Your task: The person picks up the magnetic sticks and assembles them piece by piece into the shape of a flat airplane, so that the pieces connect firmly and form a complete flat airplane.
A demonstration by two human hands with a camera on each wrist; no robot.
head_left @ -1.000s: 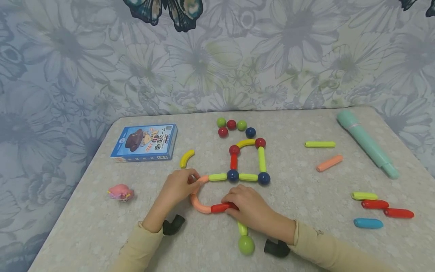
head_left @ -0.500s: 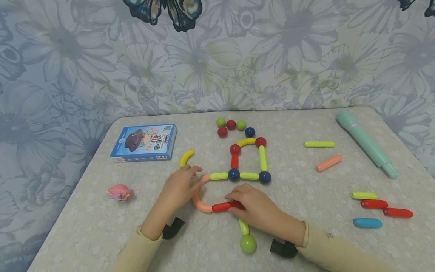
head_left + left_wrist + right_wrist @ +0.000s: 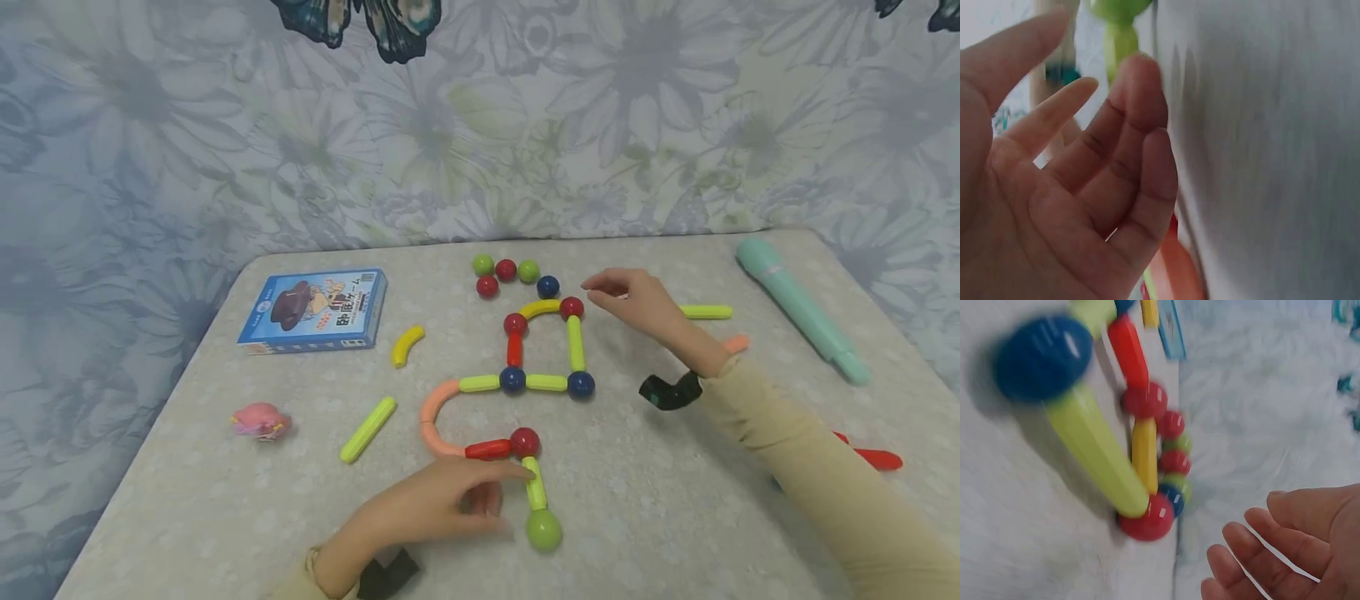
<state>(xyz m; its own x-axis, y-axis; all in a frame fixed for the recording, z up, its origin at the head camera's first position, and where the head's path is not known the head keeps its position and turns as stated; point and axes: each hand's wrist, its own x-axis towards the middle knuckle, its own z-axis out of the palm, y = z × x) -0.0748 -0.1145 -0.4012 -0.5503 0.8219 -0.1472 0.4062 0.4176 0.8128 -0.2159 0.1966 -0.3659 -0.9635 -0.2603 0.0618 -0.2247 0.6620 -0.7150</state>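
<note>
A chain of colored toy rods and balls lies on the table. My left hand (image 3: 442, 500) is at its near end, index fingertip over a yellow-green rod (image 3: 537, 493) between a red ball (image 3: 525, 442) and a green ball (image 3: 543, 531); contact is unclear. The left wrist view shows its fingers loosely bent, holding nothing. My right hand (image 3: 645, 308) hovers with loose fingers near the frame's far red ball (image 3: 572, 308) and a loose blue ball (image 3: 548, 287). Peach curved rods (image 3: 431, 417) link the near part to the frame, which has two blue balls (image 3: 581, 384).
Several loose balls (image 3: 506, 270) sit behind the frame. A yellow curved rod (image 3: 407, 346), a yellow-green rod (image 3: 367, 429), a pink toy (image 3: 261, 421) and a blue box (image 3: 311, 310) lie left. On the right are a mint tube (image 3: 802, 308) and rods (image 3: 708, 312) partly behind my right arm.
My right hand has left the near red ball and moved far and right. My left hand has gone from the peach rods toward the near end, uncovering a loose yellow-green rod.
</note>
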